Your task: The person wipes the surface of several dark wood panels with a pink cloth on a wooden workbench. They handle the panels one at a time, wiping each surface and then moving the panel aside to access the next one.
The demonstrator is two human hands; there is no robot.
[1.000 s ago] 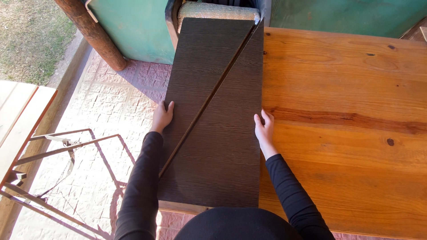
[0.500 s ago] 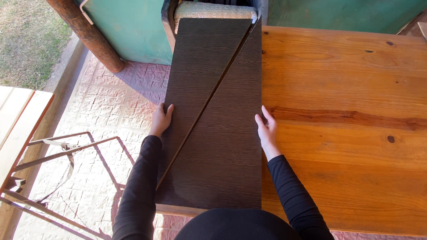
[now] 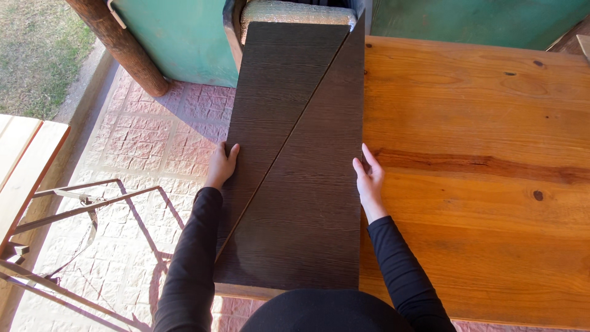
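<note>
Dark wood: two wedge-cut boards [image 3: 295, 172] lying as one long panel along the table's [image 3: 479, 154] left edge, running from 6 to 12 o'clock, a diagonal seam between them.
Far end: resting at 12 o'clock against a grey padded thing [image 3: 295, 12], kind hard to tell.
Left hand [image 3: 221, 165]: pressing flat on the panel's 9 o'clock edge, fingers together, thumb lying on top, gripping nothing.
Right hand [image 3: 369, 178]: pressing flat on the 3 o'clock edge, fingers straight and together, sandwiching the boards with the other hand.
Handling: probably stiff and fairly heavy; grained faces offering grip; halves likely sliding apart along the seam unless squeezed inward.
Hold: best at mid-length on both long edges.
Surroundings: metal frame [image 3: 80, 209] standing at 8 o'clock on pinkish paving [image 3: 166, 141].
</note>
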